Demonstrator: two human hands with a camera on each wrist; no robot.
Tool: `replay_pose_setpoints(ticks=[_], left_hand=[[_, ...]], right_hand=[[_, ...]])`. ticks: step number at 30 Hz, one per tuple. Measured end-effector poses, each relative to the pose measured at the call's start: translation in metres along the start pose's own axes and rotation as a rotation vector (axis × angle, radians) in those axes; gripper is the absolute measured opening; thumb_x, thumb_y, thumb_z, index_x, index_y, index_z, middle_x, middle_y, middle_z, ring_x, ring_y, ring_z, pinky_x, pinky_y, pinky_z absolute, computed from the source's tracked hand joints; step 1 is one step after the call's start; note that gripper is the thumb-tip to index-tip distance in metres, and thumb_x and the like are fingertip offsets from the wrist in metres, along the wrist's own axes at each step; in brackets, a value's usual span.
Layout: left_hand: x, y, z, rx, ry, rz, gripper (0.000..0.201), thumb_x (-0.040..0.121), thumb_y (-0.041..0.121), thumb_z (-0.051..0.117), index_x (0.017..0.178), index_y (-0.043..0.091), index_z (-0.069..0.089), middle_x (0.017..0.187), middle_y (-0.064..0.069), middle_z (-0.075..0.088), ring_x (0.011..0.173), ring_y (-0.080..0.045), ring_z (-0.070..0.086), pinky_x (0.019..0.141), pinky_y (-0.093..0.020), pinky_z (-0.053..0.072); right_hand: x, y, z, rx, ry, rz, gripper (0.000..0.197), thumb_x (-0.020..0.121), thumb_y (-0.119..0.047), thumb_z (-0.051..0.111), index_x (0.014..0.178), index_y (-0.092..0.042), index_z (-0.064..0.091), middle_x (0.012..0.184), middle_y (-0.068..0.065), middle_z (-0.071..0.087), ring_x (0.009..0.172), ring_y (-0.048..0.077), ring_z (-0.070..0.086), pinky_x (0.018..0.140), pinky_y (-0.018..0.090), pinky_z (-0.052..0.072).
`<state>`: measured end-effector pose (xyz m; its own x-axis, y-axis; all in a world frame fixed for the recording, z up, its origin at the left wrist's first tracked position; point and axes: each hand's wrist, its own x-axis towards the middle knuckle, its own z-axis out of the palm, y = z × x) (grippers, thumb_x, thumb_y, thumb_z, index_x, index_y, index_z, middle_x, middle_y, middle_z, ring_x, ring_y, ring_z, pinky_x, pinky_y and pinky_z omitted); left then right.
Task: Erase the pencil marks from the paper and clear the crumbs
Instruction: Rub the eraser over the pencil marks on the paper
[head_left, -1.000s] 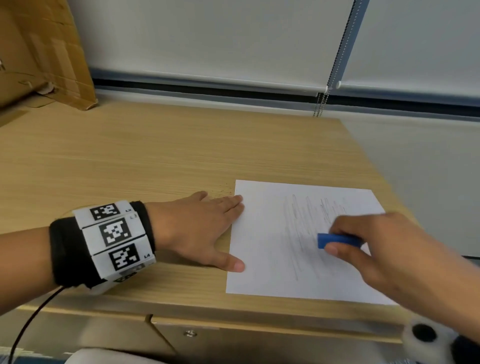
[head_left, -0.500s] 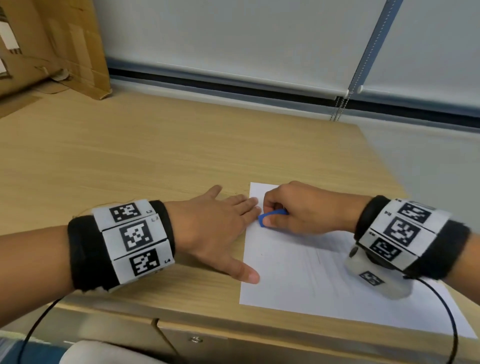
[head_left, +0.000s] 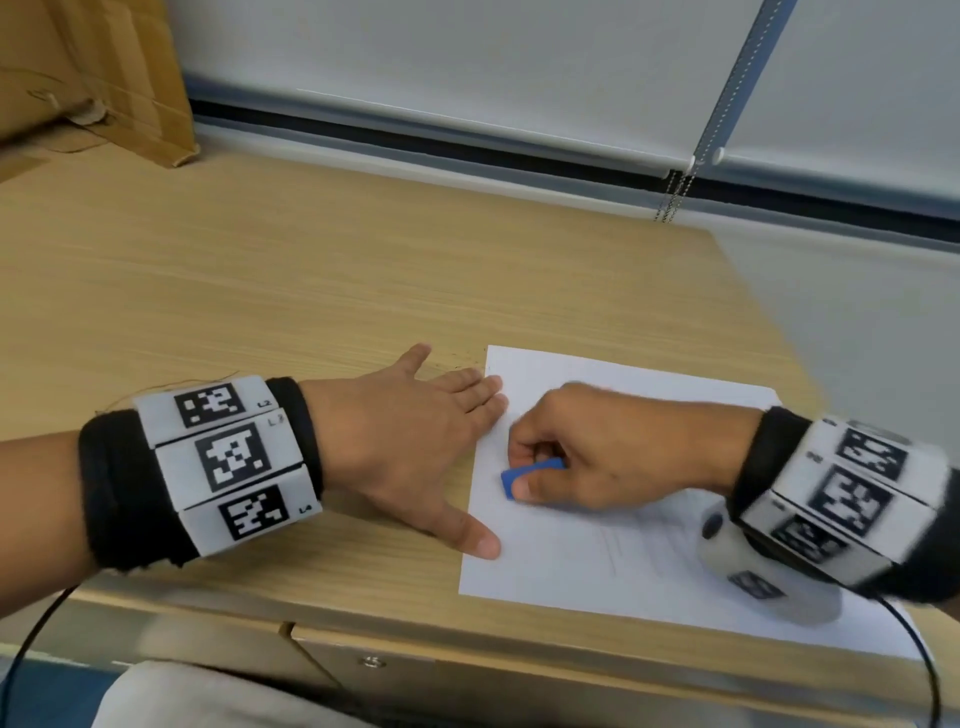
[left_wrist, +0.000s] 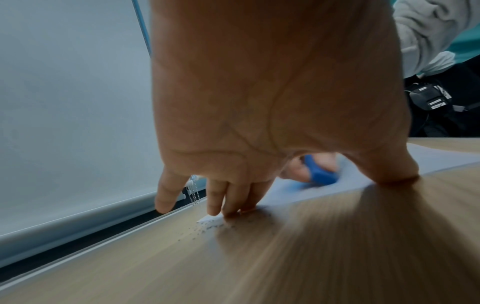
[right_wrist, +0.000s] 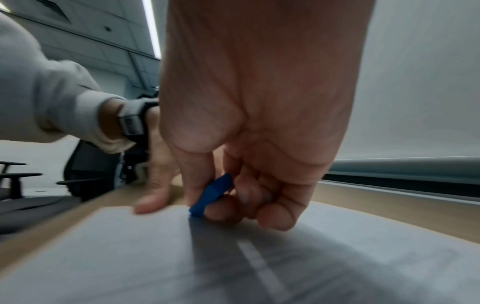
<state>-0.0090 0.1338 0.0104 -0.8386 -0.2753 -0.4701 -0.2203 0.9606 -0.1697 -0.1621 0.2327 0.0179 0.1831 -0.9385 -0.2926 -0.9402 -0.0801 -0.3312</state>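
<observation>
A white sheet of paper (head_left: 649, 582) lies near the front right of the wooden desk (head_left: 311, 291), with faint pencil marks (head_left: 644, 540) near its middle. My left hand (head_left: 415, 447) lies flat and open, its fingertips and thumb pressing the sheet's left edge. My right hand (head_left: 582, 457) pinches a blue eraser (head_left: 524, 475) between thumb and fingers, its tip on the paper near the left edge. The left wrist view shows the eraser (left_wrist: 320, 173) behind my palm and dark crumbs (left_wrist: 207, 228) on the desk by the paper's far corner. The eraser (right_wrist: 211, 195) touches the sheet in the right wrist view.
A cardboard box (head_left: 104, 78) stands at the back left of the desk. A roller blind with a bead chain (head_left: 675, 192) hangs behind the desk. The desk's right edge (head_left: 753, 312) runs close to the paper. A drawer front (head_left: 467, 670) sits below the front edge.
My right hand swept the eraser from the scribbles at mid-sheet over to the far left corner, then drew it nearer along the left edge. The left hand stays planted.
</observation>
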Motion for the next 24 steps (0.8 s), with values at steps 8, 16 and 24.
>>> replay_pose_setpoints(ticks=[8, 16, 24], left_hand=[[-0.001, 0.001, -0.001, 0.012, 0.001, -0.005, 0.124, 0.069, 0.092, 0.031, 0.153, 0.013, -0.015, 0.161, -0.001, -0.018, 0.147, -0.013, -0.014, 0.116, -0.054, -0.010], [-0.001, 0.001, -0.003, 0.004, -0.031, -0.010, 0.130, 0.064, 0.094, 0.034, 0.152, 0.014, -0.017, 0.160, 0.000, -0.021, 0.147, -0.011, -0.016, 0.115, -0.054, -0.013], [-0.001, 0.003, -0.006, 0.013, -0.053, -0.019, 0.132, 0.063, 0.094, 0.037, 0.152, 0.013, -0.017, 0.160, -0.001, -0.021, 0.147, -0.012, -0.016, 0.115, -0.055, -0.014]], right_hand=[[-0.004, -0.004, -0.002, 0.002, 0.028, 0.021, 0.022, 0.089, -0.038, 0.061, 0.077, -0.019, 0.064, 0.060, -0.006, 0.055, 0.053, 0.009, 0.046, 0.053, 0.018, 0.038], [-0.012, -0.013, 0.003, 0.071, -0.031, -0.012, 0.022, 0.089, -0.036, 0.062, 0.076, -0.018, 0.064, 0.056, -0.008, 0.053, 0.052, 0.008, 0.047, 0.051, 0.014, 0.035], [-0.016, -0.012, 0.002, 0.089, -0.028, 0.009, 0.021, 0.088, -0.036, 0.062, 0.078, -0.017, 0.064, 0.059, -0.007, 0.056, 0.052, 0.007, 0.046, 0.051, 0.016, 0.038]])
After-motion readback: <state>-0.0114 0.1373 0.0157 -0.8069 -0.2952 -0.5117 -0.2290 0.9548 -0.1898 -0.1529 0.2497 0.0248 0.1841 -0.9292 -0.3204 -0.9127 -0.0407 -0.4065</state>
